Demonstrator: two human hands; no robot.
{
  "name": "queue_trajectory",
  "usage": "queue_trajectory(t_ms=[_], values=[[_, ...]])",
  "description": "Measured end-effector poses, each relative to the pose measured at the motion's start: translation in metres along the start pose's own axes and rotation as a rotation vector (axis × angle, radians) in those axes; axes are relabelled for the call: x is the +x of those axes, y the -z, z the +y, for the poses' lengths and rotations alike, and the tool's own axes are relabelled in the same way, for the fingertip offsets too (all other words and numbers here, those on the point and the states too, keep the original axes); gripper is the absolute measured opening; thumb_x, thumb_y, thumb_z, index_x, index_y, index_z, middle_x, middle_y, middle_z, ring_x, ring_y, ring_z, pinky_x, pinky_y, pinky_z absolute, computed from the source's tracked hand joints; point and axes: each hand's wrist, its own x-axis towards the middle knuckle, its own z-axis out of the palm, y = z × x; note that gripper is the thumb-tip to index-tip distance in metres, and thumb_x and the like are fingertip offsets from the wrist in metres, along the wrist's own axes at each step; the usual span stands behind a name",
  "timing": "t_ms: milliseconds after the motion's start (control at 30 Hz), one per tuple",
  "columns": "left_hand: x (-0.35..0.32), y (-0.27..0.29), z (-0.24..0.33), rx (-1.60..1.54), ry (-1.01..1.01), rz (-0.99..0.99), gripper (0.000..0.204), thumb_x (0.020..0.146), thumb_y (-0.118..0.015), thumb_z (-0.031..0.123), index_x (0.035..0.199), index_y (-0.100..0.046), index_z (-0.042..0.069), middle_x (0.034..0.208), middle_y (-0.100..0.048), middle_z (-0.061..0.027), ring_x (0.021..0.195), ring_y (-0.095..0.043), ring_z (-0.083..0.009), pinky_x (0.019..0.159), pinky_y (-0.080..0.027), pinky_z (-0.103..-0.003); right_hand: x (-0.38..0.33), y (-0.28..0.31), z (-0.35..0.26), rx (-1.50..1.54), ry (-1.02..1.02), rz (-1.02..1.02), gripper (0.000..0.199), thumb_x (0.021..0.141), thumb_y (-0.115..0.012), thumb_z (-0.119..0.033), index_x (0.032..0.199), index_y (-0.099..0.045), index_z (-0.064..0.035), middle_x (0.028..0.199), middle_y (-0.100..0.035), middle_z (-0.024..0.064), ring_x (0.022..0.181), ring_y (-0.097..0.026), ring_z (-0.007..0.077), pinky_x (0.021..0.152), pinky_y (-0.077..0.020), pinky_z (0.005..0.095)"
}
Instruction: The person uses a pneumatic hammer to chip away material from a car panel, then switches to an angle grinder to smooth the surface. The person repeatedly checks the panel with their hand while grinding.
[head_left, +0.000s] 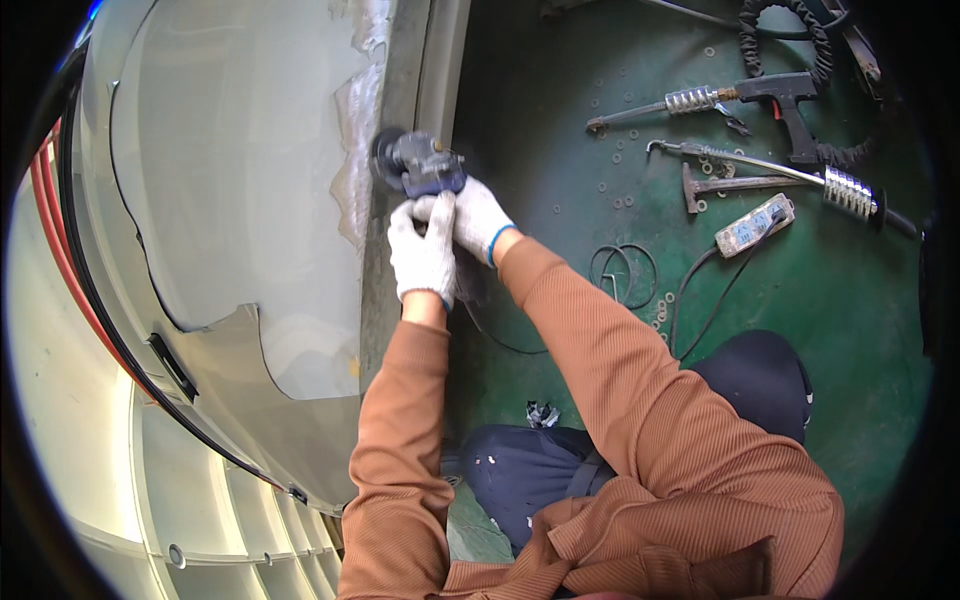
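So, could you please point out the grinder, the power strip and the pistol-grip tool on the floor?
Grinder [425,165]: head view, on its dark motor body above the gloved hands.
Power strip [754,225]: head view, middle of its pale casing.
Pistol-grip tool [785,95]: head view, on the black body above its handle.

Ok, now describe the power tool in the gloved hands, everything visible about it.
The angle grinder is a small dark grey-blue power tool with a blocky body and a round black disc at its left end. The disc meets the bare, sanded edge of the grey car body panel, near its rough whitish strip. The left hand and right hand, both in white knit gloves, grip its rear from below. A thin dark cord hangs beneath the hands. Whether the disc is spinning cannot be told.
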Motion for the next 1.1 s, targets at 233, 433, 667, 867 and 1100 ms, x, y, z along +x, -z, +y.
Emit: queue_trajectory(t_ms=[233, 433, 667, 867, 1100], values=[[-0.027, 0.017, 0.018, 0.288, 0.137, 0.012, 0.079, 0.092, -0.082, 0.067, 0.138, -0.070, 0.004, 0.137, -0.070, -0.0260, 0.128, -0.069, -0.0397, 0.114, -0.052, -0.048, -0.026, -0.013, 0.012, 0.357, -0.028, -0.099, 0.041, 0.089, -0.089, -0.021, 0.125, -0.079, -0.0055, 0.114, -0.080, 0.0092, 0.103, -0.070, 0.0207, 0.099, -0.0579, 0.0369], [0.005, 0.020, 0.030, 0.179, -0.055, -0.053, 0.081, 0.090, -0.082, 0.069, 0.140, -0.069, 0.006, 0.135, -0.068, -0.0266, 0.127, -0.069, -0.0445, 0.112, -0.054, -0.052, -0.003, -0.011, -0.011, 0.624, -0.129, -0.054, 0.028, 0.091, -0.086, -0.020, 0.111, -0.080, -0.0017, 0.105, -0.080, 0.0080, 0.092, -0.076, 0.0210, 0.086, -0.0625, 0.0391], [-0.023, 0.014, 0.023, 0.358, 0.048, 0.045, 0.073, 0.093, -0.083, 0.063, 0.134, -0.073, 0.004, 0.130, -0.071, -0.0229, 0.121, -0.071, -0.0386, 0.109, -0.055, -0.048, -0.010, -0.018, 0.019, 0.593, -0.150, -0.040, 0.027, 0.088, -0.088, -0.017, 0.112, -0.082, -0.0060, 0.105, -0.079, 0.0037, 0.096, -0.072, 0.0172, 0.092, -0.0599, 0.0347], [-0.008, 0.005, 0.037, 0.175, -0.070, 0.013, 0.067, 0.096, -0.084, 0.056, 0.133, -0.072, 0.002, 0.131, -0.071, -0.0209, 0.121, -0.071, -0.0341, 0.109, -0.055, -0.046, 0.004, 0.005, -0.014, 0.555, -0.239, -0.021, 0.024, 0.087, -0.084, -0.020, 0.102, -0.080, -0.0021, 0.097, -0.079, 0.0063, 0.083, -0.074, 0.0209, 0.081, -0.0611, 0.0376], [-0.018, 0.003, 0.023, 0.156, -0.089, 0.038, 0.064, 0.097, -0.085, 0.052, 0.131, -0.072, 0.000, 0.128, -0.071, -0.0195, 0.116, -0.072, -0.0304, 0.107, -0.056, -0.044, -0.006, 0.003, -0.015, 0.526, -0.195, -0.076, 0.020, 0.086, -0.082, -0.014, 0.102, -0.080, -0.0030, 0.095, -0.079, 0.0076, 0.084, -0.075, 0.0198, 0.081, -0.0619, 0.0353]])
